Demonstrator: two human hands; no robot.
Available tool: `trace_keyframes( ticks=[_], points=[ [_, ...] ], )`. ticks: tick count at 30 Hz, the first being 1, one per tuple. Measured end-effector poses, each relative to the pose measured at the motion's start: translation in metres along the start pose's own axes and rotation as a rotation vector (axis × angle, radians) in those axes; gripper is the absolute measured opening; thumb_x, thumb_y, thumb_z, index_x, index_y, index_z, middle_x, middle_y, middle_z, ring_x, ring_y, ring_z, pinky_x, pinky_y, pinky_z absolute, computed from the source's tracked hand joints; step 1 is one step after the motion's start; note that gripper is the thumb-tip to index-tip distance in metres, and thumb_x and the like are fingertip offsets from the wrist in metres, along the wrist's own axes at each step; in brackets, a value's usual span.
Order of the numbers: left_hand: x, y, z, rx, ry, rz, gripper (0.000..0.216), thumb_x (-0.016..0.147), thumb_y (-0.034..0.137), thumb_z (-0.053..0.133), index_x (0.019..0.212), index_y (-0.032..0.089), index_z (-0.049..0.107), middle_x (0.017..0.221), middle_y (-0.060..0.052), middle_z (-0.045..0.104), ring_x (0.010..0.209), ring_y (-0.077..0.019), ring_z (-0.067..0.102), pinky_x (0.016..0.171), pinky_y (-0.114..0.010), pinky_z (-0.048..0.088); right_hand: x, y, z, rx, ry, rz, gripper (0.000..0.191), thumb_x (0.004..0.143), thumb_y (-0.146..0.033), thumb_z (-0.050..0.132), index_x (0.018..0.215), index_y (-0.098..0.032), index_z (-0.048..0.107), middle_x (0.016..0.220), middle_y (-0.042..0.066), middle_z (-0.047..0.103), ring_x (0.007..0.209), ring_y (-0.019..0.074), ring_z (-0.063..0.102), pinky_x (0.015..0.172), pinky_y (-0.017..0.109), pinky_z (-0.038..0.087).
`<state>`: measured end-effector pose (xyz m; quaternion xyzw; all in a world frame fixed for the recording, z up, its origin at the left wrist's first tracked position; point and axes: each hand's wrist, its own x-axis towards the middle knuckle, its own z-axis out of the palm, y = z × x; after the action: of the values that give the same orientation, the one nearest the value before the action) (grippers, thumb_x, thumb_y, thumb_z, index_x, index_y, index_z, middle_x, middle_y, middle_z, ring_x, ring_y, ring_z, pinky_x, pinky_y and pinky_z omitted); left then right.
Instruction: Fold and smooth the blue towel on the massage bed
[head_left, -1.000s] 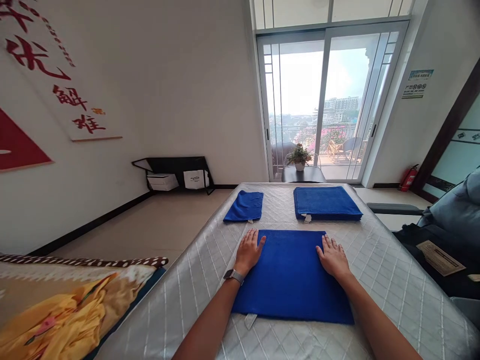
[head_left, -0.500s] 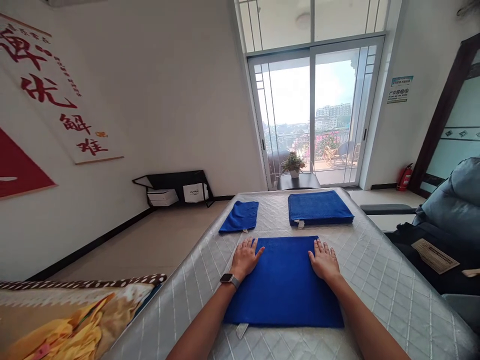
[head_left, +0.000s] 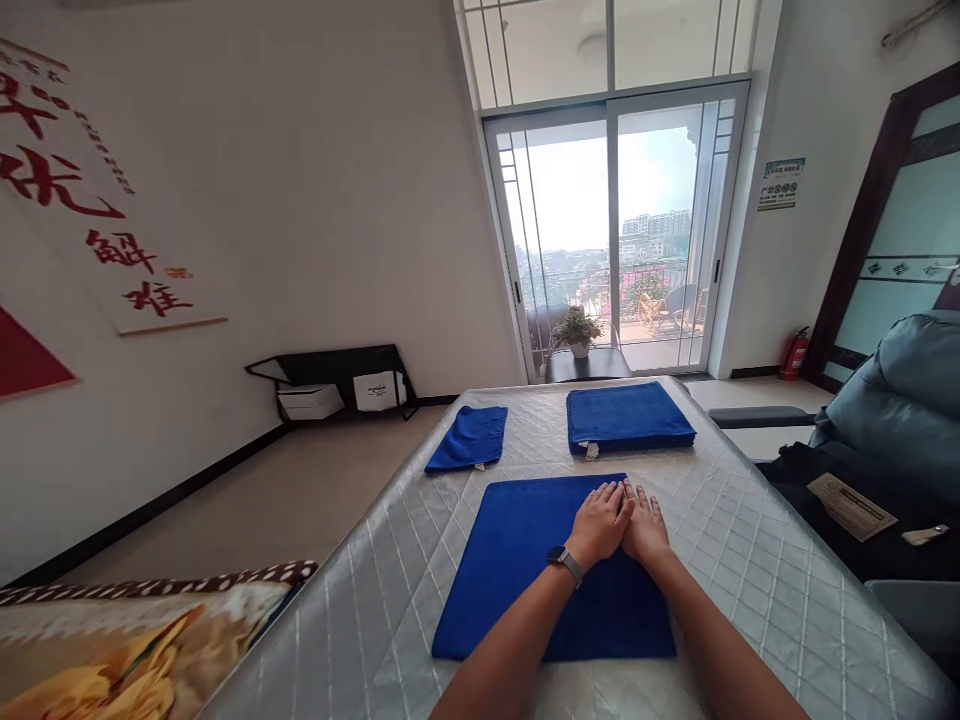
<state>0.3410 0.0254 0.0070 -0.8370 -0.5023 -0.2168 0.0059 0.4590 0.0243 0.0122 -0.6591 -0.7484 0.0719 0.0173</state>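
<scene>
A blue cloth (head_left: 510,560) lies flat and spread out on the quilted silver mattress (head_left: 360,610). My left hand (head_left: 600,522), with a watch on its wrist, rests palm down on the cloth's right half, fingers stretched out. Right beside it, my right hand (head_left: 646,522) lies flat at the cloth's upper right edge; the two hands touch near the thumbs. Beyond them sits a neat stack of folded blue cloths (head_left: 630,415) with a white tag at its front corner. A smaller, rumpled blue cloth (head_left: 471,437) is at the far left.
Bedding with a yellow cloth (head_left: 112,670) lies low on the left. A blue-grey armchair (head_left: 892,400) holding a dark item and a brown card (head_left: 851,505) stands at the right. Past the mattress are a potted plant (head_left: 577,330) and a sliding glass door (head_left: 555,230).
My left hand has moved right across the cloth from its left edge to lie beside my right hand. My right hand stays near the right edge. The view has shifted slightly.
</scene>
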Motion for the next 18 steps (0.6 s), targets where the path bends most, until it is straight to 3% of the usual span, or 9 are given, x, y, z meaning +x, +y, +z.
trace_keyframes(
  ticks=[4, 9, 13, 18],
  points=[
    [-0.002, -0.017, 0.002, 0.075, -0.075, -0.043, 0.062, 0.107, 0.051, 0.018, 0.154, 0.019, 0.041, 0.157, -0.012, 0.047, 0.149, -0.0249, 0.037, 0.121, -0.048, 0.032, 0.003, -0.002, 0.0, 0.021, 0.004, 0.022, 0.065, 0.1, -0.029, 0.025, 0.164, -0.018, 0.017, 0.171, 0.002, 0.01, 0.157, 0.0244, 0.006, 0.125, 0.046, 0.007],
    [-0.019, -0.055, -0.012, 0.143, -0.144, -0.151, 0.065, 0.106, 0.054, 0.018, 0.157, 0.018, 0.036, 0.162, -0.012, 0.039, 0.152, -0.025, 0.029, 0.124, -0.048, 0.027, 0.006, -0.006, 0.002, 0.072, 0.025, 0.049, 0.07, 0.102, -0.049, 0.021, 0.163, -0.015, 0.016, 0.17, 0.006, 0.012, 0.157, 0.0259, 0.007, 0.125, 0.048, 0.005],
    [-0.036, -0.089, -0.025, 0.188, -0.15, -0.224, 0.061, 0.106, 0.053, 0.022, 0.159, 0.024, 0.033, 0.162, -0.011, 0.038, 0.152, -0.0255, 0.03, 0.123, -0.052, 0.027, 0.005, -0.006, 0.002, 0.082, 0.042, 0.045, 0.07, 0.102, -0.047, 0.021, 0.163, -0.014, 0.017, 0.17, 0.006, 0.012, 0.157, 0.0258, 0.007, 0.125, 0.048, 0.004],
    [-0.069, -0.141, -0.041, 0.257, -0.128, -0.306, 0.063, 0.106, 0.053, 0.02, 0.158, 0.023, 0.035, 0.162, -0.011, 0.039, 0.152, -0.0261, 0.029, 0.122, -0.05, 0.028, 0.004, -0.006, 0.002, 0.07, 0.048, 0.047, 0.069, 0.102, -0.047, 0.02, 0.163, -0.014, 0.017, 0.17, 0.004, 0.014, 0.157, 0.0248, 0.007, 0.125, 0.047, 0.004]
  ],
)
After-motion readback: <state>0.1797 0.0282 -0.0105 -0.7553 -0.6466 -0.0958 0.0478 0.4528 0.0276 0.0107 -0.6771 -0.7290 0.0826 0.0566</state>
